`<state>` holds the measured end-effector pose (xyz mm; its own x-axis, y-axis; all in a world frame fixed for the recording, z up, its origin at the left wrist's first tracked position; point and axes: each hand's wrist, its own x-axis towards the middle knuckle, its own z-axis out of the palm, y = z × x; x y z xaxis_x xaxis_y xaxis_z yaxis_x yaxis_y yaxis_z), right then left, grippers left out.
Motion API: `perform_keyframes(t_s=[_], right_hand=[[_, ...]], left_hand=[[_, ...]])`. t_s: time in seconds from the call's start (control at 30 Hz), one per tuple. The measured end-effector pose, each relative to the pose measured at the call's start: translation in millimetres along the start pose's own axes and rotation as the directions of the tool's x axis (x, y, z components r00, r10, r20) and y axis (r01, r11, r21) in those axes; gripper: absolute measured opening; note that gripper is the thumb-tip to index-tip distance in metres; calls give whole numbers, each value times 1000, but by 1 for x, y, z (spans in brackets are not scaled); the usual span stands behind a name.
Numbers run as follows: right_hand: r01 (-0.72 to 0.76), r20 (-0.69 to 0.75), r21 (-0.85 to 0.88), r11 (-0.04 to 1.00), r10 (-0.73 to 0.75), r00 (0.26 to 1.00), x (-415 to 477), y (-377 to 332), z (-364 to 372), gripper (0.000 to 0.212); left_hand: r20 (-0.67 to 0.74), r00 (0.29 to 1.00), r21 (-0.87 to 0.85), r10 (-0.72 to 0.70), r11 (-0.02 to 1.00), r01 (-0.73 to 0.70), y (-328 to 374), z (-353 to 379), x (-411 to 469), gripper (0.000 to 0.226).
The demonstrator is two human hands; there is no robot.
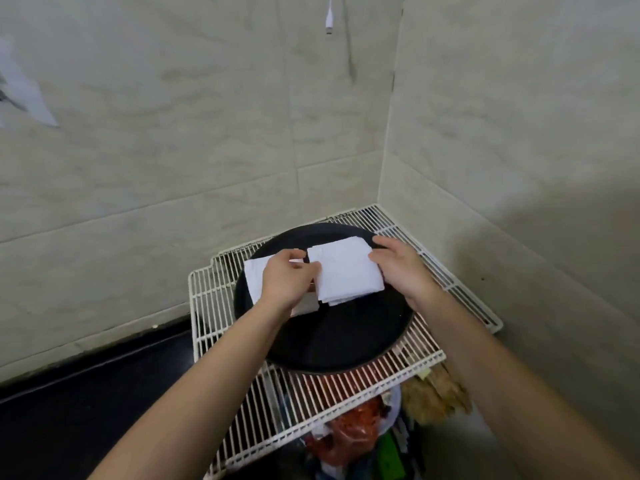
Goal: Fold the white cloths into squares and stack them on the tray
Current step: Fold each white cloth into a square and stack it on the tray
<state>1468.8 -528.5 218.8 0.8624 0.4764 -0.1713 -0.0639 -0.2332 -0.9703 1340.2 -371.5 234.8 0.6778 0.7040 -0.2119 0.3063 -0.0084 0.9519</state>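
Now: I am squaring up a folded white cloth over the far half of the black tray (whether it touches the tray yet, I cannot tell).
Left grip: my left hand pinches the cloth's left edge between thumb and fingertips.
Right grip: my right hand is closed on the right edge, fingers curled over it.
Second cloth: another white cloth lies at the tray's left side, partly hidden under my left hand.
Tray: it sits on a white wire rack in the tiled corner.
Doing it well: I judge the lower edge needs attention, since a layer peeks out there. I would match the corners, keep both grips level, and tension the cloth lightly so the layers lie flush.
Setting down: I would lower it flat and let go with both grips together, so no corner flips.
Risk: a one-sided pull could skew the square.
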Motion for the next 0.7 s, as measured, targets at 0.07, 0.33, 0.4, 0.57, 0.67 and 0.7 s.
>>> perform_keyframes(t_s=[0.07,0.33,0.4,0.57,0.67,0.7], right_hand=[[27,39,-41,999,-25,999,22,1,-3,47],[61,87,-93,994,-53,995,59,13,-4,48],[48,88,-88,995,-40,995,62,16,-5,48],[33,85,-117,993,-23,996,63,22,-5,47],[33,76,-133,991,-23,997,64,26,-3,47],[32,78,-136,990,-22,997,64,26,-3,48]], left_hand=[[-38,999,17,3,1000,-3,0,9,12,28],[-87,996,141,15,990,-2,-4,22,32,22],[-89,995,204,32,979,-13,-7,25,34,21],[-94,994,308,60,951,-28,-11,29,35,22],[-100,993,357,69,933,-29,-13,29,35,20],[-97,992,376,76,926,-34,-13,30,34,20]])
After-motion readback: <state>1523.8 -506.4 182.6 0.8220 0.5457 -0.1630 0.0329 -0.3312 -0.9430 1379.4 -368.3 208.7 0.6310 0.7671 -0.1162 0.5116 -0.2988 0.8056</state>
